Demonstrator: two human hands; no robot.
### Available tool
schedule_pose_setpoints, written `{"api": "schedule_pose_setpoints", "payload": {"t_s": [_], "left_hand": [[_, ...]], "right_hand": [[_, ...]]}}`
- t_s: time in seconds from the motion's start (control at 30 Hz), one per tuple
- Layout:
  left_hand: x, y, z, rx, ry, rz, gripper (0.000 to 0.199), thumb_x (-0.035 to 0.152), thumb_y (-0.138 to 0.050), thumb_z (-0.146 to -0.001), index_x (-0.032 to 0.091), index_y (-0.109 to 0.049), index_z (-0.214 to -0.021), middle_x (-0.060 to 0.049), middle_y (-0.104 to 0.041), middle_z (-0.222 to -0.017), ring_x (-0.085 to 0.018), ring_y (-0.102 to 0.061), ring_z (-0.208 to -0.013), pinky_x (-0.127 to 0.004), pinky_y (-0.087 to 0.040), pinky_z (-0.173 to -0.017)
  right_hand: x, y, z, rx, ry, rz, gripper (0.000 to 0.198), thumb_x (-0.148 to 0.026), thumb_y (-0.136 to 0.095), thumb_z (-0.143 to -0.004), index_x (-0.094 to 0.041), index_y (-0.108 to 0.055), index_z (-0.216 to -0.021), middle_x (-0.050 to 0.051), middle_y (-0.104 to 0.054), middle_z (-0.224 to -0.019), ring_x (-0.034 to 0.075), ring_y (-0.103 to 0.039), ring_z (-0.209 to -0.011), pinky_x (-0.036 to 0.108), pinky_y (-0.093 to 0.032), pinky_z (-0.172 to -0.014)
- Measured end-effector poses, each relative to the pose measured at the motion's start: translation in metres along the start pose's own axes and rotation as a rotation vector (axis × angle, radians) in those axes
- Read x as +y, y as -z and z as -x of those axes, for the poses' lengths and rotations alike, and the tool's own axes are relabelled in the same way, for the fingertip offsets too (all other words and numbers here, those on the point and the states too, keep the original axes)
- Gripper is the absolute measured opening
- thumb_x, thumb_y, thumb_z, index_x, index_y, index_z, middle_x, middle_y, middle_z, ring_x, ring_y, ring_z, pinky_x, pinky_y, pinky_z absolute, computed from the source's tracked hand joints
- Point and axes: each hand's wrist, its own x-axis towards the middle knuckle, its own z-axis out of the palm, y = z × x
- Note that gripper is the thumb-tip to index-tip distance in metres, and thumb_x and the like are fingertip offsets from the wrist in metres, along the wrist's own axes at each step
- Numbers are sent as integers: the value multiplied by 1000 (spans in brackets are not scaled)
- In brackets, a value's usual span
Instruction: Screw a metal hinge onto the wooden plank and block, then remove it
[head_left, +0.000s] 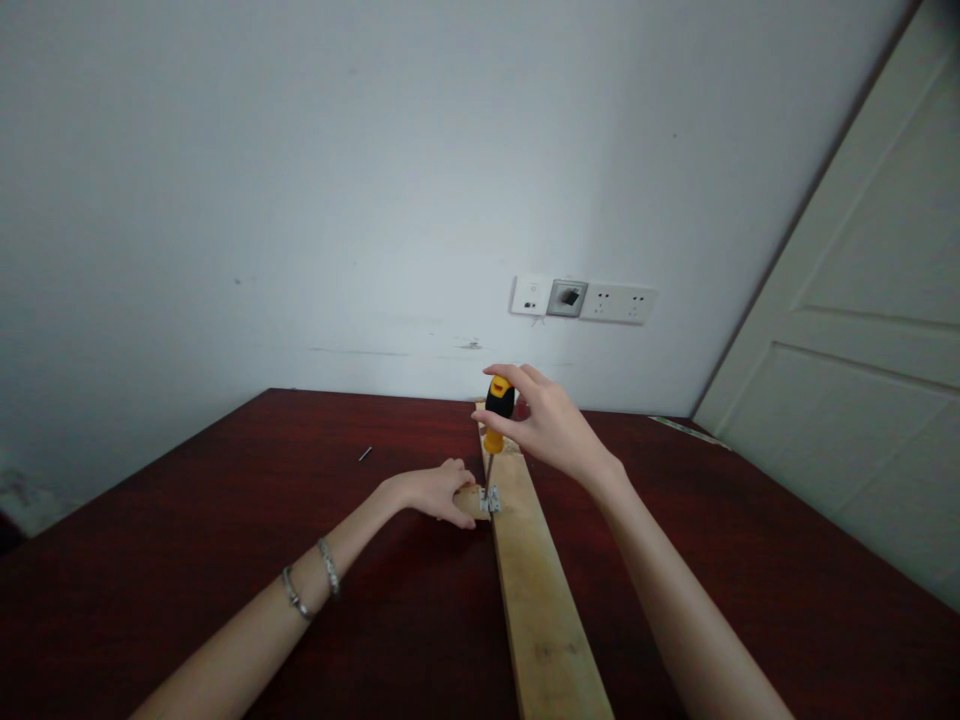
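Note:
A long wooden board (541, 590) lies lengthwise on the dark red table. At its left edge sits a small metal hinge (490, 499), spanning the board and a short wooden piece (471, 501). My left hand (435, 492) grips that short piece from the left, thumb on the near side and fingers on the far side. My right hand (544, 415) is closed around the yellow and black handle of a screwdriver (499, 398). The screwdriver stands nearly upright, its shaft pointing down at the hinge. Whether a screw sits under the tip is too small to tell.
A small metal rod or bit (365, 454) lies on the table (187, 540) left of the board. A thin strip (688, 432) rests near the back right edge. Behind are a white wall with sockets (616, 303) and a pale door (862, 330) at right.

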Motion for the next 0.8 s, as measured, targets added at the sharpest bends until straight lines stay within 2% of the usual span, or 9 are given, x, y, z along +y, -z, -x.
{"api": "schedule_pose_setpoints", "payload": {"t_s": [0.1, 0.23, 0.37, 0.43, 0.6, 0.7, 0.8], "left_hand": [[0, 0, 0, 3, 5, 1, 64, 59, -65, -68, 19, -56, -117, -8, -45, -112, -23, -52, -97, -32, -46, -84], [0, -1, -1, 2, -6, 0, 65, 58, -65, -68, 18, -56, -118, -8, -45, -112, -24, -52, -98, -32, -46, -86], [0, -1, -1, 1, -11, -7, 66, 57, -66, -68, 19, -55, -121, -8, -46, -113, -24, -51, -102, -32, -44, -89], [1, 0, -1, -7, -11, -10, 66, 58, -65, -68, 19, -55, -121, -8, -46, -113, -25, -51, -103, -32, -44, -89], [0, -1, -1, -10, -2, -28, 66, 60, -63, -69, 18, -55, -119, -9, -46, -113, -25, -51, -102, -35, -44, -90], [-2, -2, -2, 0, -16, -28, 65, 60, -63, -69, 18, -56, -118, -8, -46, -112, -24, -51, -101, -33, -44, -89], [-3, -3, -2, 5, -27, -14, 65, 60, -63, -69, 19, -56, -118, -8, -46, -112, -24, -51, -102, -33, -44, -89]], "right_hand": [[2, 0, -1, 18, -14, -3, 41, -46, -61, -85, -24, -59, -119, 8, -61, -101, 19, -61, -77, 36, -52, -75], [7, -1, -2, 28, -14, -70, 47, -37, -61, -85, -23, -51, -129, 8, -63, -105, 18, -61, -77, 38, -52, -77], [5, -1, -1, 21, -2, -70, 42, -26, -55, -86, -22, -51, -127, 10, -63, -113, 22, -61, -92, 38, -52, -80], [1, -1, -1, 14, 9, -56, 39, -26, -54, -86, -21, -53, -125, 10, -62, -113, 22, -61, -95, 37, -52, -79], [-3, 0, -1, 2, -17, 34, 41, -44, -62, -84, -24, -59, -119, 7, -61, -98, 16, -58, -71, 35, -50, -72], [-1, 0, -2, 12, -7, 12, 38, -36, -59, -86, -22, -56, -121, 7, -62, -99, 16, -58, -69, 34, -50, -72], [2, 1, -2, 5, -26, -2, 44, -26, -56, -85, -19, -51, -128, 9, -64, -102, 17, -59, -73, 34, -49, -73]]}}
